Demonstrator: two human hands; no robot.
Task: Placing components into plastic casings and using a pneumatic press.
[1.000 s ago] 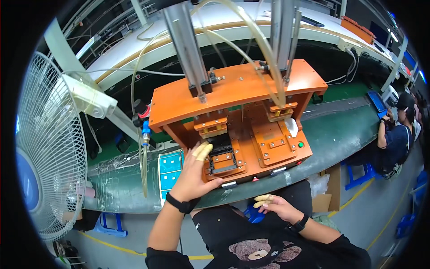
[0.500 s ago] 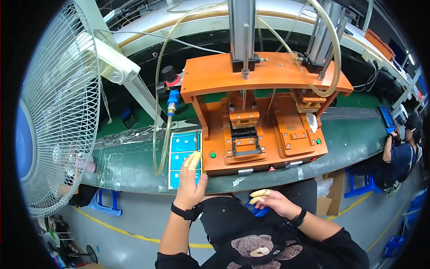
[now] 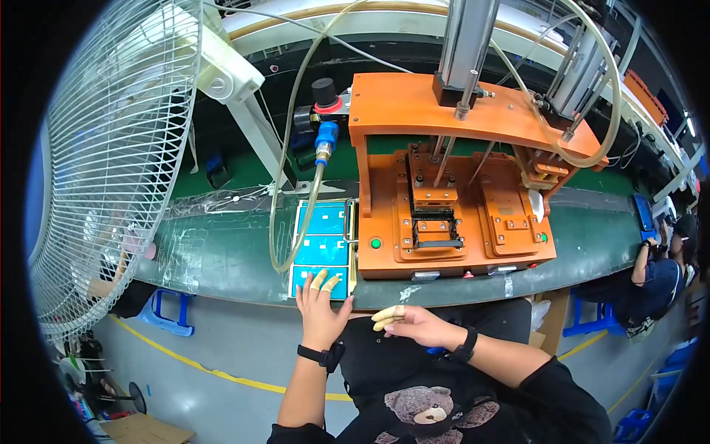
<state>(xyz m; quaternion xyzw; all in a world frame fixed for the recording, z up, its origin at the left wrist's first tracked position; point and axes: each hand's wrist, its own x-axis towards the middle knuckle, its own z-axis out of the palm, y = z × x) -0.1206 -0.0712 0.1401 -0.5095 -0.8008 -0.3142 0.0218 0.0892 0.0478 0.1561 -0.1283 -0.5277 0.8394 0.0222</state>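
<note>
My left hand [image 3: 322, 307] lies with fingers spread over the lower end of a flat panel with blue sections [image 3: 319, 250], its fingertips on or just above the lowest section. My right hand [image 3: 410, 324] is above my lap, in front of the bench edge, with its fingers stretched to the left and nothing visible in them. Pale yellow covers sit on some fingers of both hands. Beside the panel stands an orange press [image 3: 384, 200] with two stations. A black frame [image 3: 436, 231] rests in its left station, partly beneath the upper block.
A large fan [image 3: 122, 163] fills the left side. A clear hose [image 3: 278, 222] loops down over the panel from a regulator with a blue fitting [image 3: 325, 140]. Green buttons [image 3: 376, 243] sit on the press. Another person [image 3: 658, 281] is seated at the far right. Blue stools [image 3: 166, 314] stand on the floor.
The view has shifted, so the press appears farther right. My left hand has come down toward the panel's near end with fingers more spread. My right hand has moved left, closer to it.
</note>
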